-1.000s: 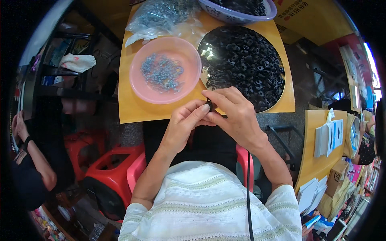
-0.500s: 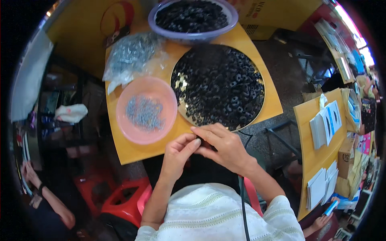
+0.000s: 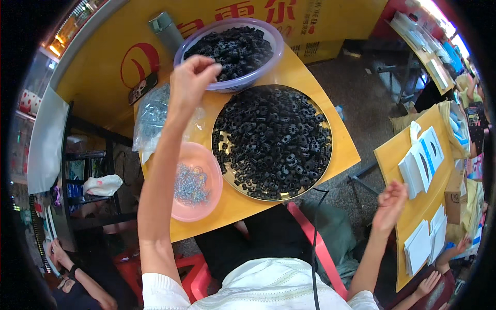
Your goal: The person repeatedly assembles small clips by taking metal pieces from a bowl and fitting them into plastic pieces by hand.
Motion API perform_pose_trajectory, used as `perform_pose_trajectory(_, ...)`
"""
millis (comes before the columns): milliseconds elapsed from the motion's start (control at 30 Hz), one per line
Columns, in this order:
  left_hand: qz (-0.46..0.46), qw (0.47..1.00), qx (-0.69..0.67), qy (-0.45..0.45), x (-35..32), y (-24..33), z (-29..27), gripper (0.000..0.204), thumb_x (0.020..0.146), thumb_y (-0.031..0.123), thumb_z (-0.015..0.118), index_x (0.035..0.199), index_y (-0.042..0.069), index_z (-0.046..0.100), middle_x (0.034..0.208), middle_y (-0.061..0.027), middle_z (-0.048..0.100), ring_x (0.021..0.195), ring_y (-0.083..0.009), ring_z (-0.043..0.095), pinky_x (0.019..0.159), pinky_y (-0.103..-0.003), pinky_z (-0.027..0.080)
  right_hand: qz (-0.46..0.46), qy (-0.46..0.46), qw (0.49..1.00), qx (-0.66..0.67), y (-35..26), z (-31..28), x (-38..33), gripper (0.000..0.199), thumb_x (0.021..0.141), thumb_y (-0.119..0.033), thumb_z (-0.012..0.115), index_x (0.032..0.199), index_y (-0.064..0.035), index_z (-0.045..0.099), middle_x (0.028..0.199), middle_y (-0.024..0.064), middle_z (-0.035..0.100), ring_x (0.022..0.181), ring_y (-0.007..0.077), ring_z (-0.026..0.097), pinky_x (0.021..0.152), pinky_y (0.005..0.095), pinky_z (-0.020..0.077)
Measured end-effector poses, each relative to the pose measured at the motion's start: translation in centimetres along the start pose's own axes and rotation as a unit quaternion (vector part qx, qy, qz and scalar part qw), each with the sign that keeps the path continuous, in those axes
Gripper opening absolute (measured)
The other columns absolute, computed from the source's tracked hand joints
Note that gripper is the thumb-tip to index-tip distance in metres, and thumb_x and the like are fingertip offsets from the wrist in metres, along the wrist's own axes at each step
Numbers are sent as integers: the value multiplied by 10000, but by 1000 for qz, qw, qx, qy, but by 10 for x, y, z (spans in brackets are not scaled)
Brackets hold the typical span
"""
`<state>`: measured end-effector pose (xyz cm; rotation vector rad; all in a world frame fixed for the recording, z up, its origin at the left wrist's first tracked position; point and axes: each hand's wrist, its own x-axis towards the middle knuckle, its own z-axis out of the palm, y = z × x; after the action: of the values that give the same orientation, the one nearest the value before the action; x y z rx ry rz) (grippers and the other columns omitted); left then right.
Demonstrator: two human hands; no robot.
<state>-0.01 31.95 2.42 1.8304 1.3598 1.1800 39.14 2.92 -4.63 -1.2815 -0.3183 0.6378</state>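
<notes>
My left hand [image 3: 192, 80] is raised over the near left rim of a lavender basin [image 3: 279, 54] heaped with small black parts [image 3: 232, 49]. Its fingertips are pinched together, and anything between them is too small to make out. Off the table's right side, my right hand [image 3: 391, 204] hangs in the air, fingers apart and slightly bent, holding nothing visible. A round gold tray [image 3: 238, 187] covered with small black ring-like pieces [image 3: 274, 139] lies in the middle of the table. A pink bowl [image 3: 213, 199] of small silvery pieces [image 3: 191, 185] sits beside it, partly behind my left forearm.
Clear plastic bags [image 3: 152, 119] and a phone-like dark object [image 3: 143, 88] lie at the left. A grey-green bottle [image 3: 165, 31] stands behind the basin. At right, another table [image 3: 413, 219] bears white packets; other people's hands show at both sides. A black cable [image 3: 315, 232] hangs down my front.
My hands were together in front of the tray. Now the left has reached up to the lavender basin, and the right has swung out to the right. The view has shifted.
</notes>
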Motion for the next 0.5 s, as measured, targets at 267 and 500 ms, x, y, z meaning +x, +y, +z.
perform_pose_trajectory(267, 154, 953, 256, 45, 72, -17, 9, 458, 802, 239, 718, 1185, 14, 605, 1030, -195, 669, 860, -275, 676, 779, -359, 527, -256, 85, 952, 142, -85, -177, 62, 443, 976, -368, 475, 1064, 44, 613, 807, 38, 532, 558, 107, 355, 465, 223, 285)
perform_pose_trajectory(500, 132, 978, 118, -112, -55, 9, 59, 220, 809, 93, 704, 990, -22, 654, 896, -166, 646, 738, -284, 643, 687, -349, 514, -134, 150, 979, 23, -8, -84, 27, 367, 972, -368, 512, 975, -21, 634, 795, 6, 573, 555, 52, 405, 441, 203, 280)
